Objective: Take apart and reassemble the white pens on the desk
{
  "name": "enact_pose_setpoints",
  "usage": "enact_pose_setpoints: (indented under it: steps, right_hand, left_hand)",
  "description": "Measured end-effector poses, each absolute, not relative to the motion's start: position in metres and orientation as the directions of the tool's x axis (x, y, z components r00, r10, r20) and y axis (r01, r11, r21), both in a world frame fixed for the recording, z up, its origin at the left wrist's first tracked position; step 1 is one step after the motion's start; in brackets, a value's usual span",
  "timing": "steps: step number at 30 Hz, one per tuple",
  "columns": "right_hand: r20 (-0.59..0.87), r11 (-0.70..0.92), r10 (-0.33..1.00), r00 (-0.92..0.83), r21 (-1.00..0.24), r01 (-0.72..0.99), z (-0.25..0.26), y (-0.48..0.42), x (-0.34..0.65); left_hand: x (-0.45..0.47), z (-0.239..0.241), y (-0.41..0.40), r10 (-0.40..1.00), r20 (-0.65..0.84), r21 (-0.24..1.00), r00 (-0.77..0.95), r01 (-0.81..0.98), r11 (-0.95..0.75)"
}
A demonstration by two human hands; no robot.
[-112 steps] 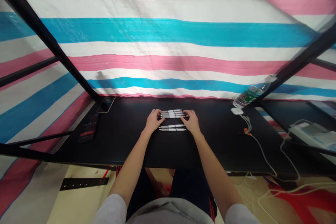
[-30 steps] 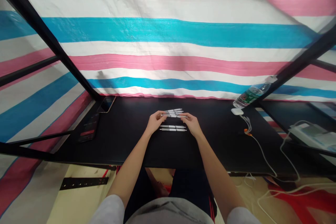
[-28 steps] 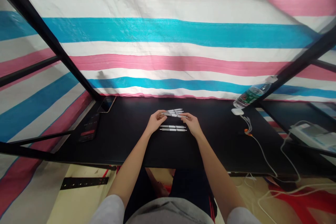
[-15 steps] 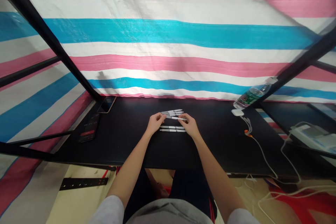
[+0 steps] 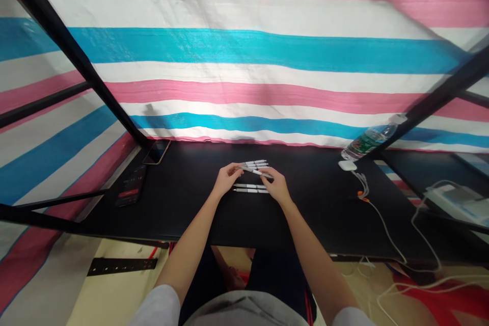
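A white and grey pen [image 5: 253, 170] spans the gap between my two hands, tilted down to the right. My left hand [image 5: 228, 178] pinches its left end with thumb and fingers. At the other end my right hand [image 5: 275, 182] has its fingers closed on the pen. Just behind the held pen lie several similar pens [image 5: 255, 163] side by side, partly covered by it and by my fingers. Nearer to me, two more pens [image 5: 250, 188] lie parallel on the black table [image 5: 191, 204], their right ends close to my right hand.
Two phones, one dark with a lit screen [image 5: 130, 187] and one at the back [image 5: 157, 152], lie at the left. A plastic bottle [image 5: 369, 141] leans at the back right by a white charger [image 5: 347, 165] with cables. Black frame posts and a striped sheet [image 5: 244, 56] enclose the table.
The held pen has gone from nearly level to tilted, its right end now lower. Both hands have barely shifted and keep their hold.
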State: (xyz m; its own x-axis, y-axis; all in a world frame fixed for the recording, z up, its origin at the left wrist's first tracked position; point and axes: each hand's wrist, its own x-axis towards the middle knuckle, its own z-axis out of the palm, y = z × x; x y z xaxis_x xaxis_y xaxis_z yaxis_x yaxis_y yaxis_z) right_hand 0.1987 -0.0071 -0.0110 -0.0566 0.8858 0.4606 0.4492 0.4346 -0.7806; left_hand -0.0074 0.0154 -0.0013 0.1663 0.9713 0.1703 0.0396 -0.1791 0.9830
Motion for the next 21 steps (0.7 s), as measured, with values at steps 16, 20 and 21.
enact_pose_setpoints:
  steps: [16,20,21]
  right_hand:
    - [0.580,0.567,0.787,-0.211,-0.542,0.620,-0.011,-0.012,0.192]
    - [0.594,0.565,0.771,-0.230,-0.470,0.678,-0.008,-0.013,0.191]
    - [0.596,0.557,0.772,-0.220,-0.470,0.684,-0.008,-0.013,0.192]
  left_hand:
    - [-0.009,-0.001,0.013,0.974,0.205,0.941,0.101,0.252,-0.224]
    - [-0.008,-0.001,0.013,0.972,0.213,0.935,0.103,0.266,-0.234]
    - [-0.008,-0.001,0.013,0.970,0.214,0.940,0.114,0.244,-0.236]
